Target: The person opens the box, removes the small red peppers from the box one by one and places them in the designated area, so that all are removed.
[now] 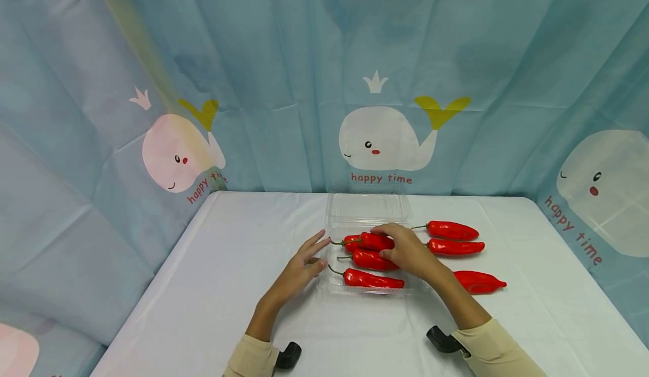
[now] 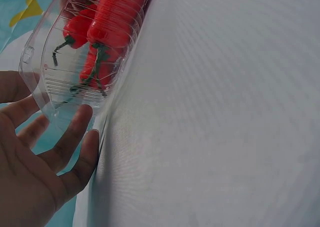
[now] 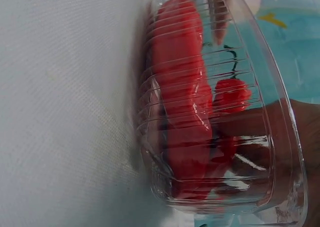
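A clear plastic clamshell tray (image 1: 365, 292) sits mid-table with its lid (image 1: 367, 208) open at the back. Several red peppers lie inside, among them one (image 1: 372, 279) near the front wall. My right hand (image 1: 390, 239) reaches over the tray, its fingers curled on another red pepper (image 1: 375, 242) resting on top of the others. My left hand (image 1: 316, 253) is open, its fingertips against the tray's left wall. In the left wrist view those fingers (image 2: 75, 132) touch the clear wall (image 2: 55, 87). The right wrist view shows peppers (image 3: 180, 87) through the ribbed plastic.
Three more red peppers lie on the white table (image 1: 228, 264) right of the tray: two (image 1: 451, 230) (image 1: 456, 247) side by side and one (image 1: 479, 281) nearer me. A blue whale-print curtain (image 1: 324, 84) closes off the back and sides.
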Motion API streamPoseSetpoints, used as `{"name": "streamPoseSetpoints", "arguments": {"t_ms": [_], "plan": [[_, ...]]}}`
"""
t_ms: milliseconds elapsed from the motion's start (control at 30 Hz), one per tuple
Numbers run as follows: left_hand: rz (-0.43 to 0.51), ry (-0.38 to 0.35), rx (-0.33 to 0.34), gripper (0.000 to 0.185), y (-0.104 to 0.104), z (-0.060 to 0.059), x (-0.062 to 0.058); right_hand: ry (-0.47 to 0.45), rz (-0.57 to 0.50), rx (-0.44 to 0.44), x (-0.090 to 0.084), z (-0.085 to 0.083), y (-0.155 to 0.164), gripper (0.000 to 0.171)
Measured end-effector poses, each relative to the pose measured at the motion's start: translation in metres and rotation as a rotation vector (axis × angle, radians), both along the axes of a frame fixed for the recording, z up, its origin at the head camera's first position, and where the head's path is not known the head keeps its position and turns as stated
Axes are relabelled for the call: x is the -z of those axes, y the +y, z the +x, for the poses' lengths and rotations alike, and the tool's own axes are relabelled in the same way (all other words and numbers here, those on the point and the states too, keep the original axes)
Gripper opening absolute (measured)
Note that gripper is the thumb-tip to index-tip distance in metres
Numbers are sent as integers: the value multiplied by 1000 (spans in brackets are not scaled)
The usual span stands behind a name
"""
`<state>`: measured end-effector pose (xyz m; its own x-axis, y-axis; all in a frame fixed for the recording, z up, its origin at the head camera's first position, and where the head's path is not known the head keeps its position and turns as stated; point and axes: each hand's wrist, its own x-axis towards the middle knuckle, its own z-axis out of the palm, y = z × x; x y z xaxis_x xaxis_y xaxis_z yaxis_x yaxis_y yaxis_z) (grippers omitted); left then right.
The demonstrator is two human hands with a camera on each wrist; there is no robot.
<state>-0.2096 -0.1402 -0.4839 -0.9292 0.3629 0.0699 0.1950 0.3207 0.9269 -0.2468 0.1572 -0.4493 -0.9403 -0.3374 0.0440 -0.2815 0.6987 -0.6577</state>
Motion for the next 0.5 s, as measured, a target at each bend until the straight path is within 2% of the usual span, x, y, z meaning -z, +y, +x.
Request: {"name": "streamPoseSetpoints", "arguments": {"t_ms": [267, 500], "plan": [[-16, 0, 1, 54, 1, -1, 0, -14, -29, 10, 0, 2, 1, 59], [-14, -6, -9, 54, 0, 0, -1, 27, -83, -8, -4, 3, 2, 57]]}}
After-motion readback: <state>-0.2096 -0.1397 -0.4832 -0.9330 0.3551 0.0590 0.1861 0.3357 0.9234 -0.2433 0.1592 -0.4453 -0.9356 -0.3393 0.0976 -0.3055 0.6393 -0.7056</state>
